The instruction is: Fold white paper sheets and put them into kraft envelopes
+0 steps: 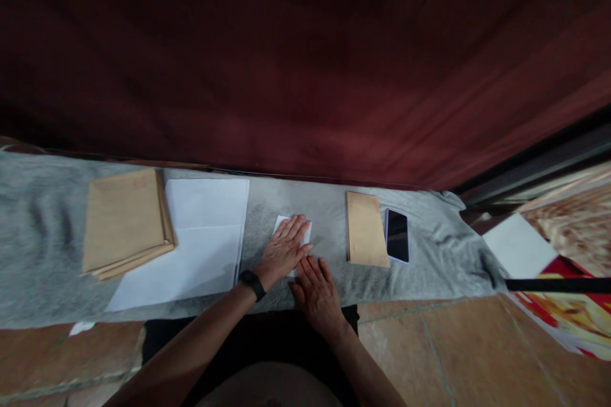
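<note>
A small folded white paper (281, 222) lies on the grey cloth, mostly covered by my hands. My left hand (284, 247) presses flat across it, fingers stretched out, with a black band on the wrist. Just below and to the right, my right hand (316, 289) rests palm down, fingers extended, at the paper's lower right edge. To the left are large white sheets (210, 248) with a crease across them. Brown envelopes (124, 216) are stacked partly over those sheets. Right of my hands lies a smaller brown envelope pile (367, 229).
A phone (398, 235) with a dark screen lies beside the smaller pile. The grey cloth (434, 248) covers the long narrow surface, against a dark red panel (286, 76). At far right are a white sheet (520, 247) and a red-and-yellow printed item (573, 318). Tiled floor (458, 343) shows below.
</note>
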`<state>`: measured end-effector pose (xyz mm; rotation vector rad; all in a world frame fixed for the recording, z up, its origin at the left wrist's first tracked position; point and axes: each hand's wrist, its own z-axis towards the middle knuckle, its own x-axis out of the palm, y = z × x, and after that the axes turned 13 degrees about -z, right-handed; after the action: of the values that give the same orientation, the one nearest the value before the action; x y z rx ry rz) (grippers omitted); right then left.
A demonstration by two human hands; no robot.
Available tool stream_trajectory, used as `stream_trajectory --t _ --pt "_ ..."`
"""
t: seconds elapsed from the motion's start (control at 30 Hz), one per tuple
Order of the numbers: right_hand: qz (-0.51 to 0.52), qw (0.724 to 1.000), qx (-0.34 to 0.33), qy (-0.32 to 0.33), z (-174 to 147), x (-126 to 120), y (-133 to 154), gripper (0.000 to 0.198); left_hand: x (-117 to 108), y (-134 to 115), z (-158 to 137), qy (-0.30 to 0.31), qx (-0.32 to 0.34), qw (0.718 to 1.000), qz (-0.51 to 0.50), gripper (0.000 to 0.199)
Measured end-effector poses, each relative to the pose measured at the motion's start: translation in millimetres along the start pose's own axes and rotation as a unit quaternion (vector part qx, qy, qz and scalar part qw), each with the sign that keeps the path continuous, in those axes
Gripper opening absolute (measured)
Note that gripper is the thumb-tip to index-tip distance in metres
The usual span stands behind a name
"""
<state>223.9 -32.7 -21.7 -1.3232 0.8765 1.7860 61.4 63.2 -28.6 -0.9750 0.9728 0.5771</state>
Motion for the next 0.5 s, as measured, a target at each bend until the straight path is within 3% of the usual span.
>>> stream_trajectory --t 0.5 --pt "0.029 0.999 -0.017 0.021 -23 -17 -6 0.051 -10 14 -10 -0.015 -0.036 0.999 0.026 0.058"
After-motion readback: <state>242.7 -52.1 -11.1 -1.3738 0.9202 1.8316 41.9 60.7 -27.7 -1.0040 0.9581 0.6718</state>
